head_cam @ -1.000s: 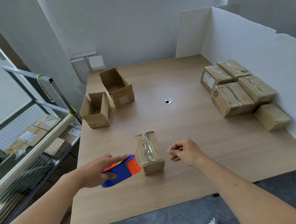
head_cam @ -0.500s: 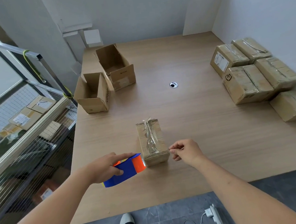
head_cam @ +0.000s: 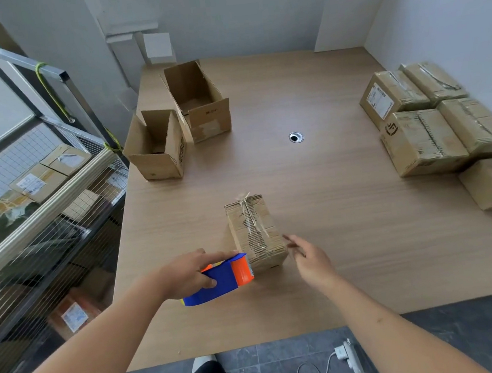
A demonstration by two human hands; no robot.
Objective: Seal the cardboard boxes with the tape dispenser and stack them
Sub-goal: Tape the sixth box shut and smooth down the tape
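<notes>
A small closed cardboard box (head_cam: 255,230) with clear tape along its top lies in the near middle of the wooden table (head_cam: 314,194). My left hand (head_cam: 187,274) grips a blue and orange tape dispenser (head_cam: 220,279), whose orange front touches the box's near left corner. My right hand (head_cam: 307,260) hovers at the box's near right side with fingers spread and blurred, holding nothing. Several sealed boxes (head_cam: 431,126) sit grouped at the table's right edge.
Two open cardboard boxes (head_cam: 156,143) (head_cam: 197,100) stand at the far left of the table. A cable hole (head_cam: 296,137) is in the middle. A wire rack (head_cam: 44,190) with parcels runs along the left. White panels wall the right side.
My right hand has opened from a loose pinch and spread its fingers beside the box. The dispenser in my left hand has come up against the box's near corner.
</notes>
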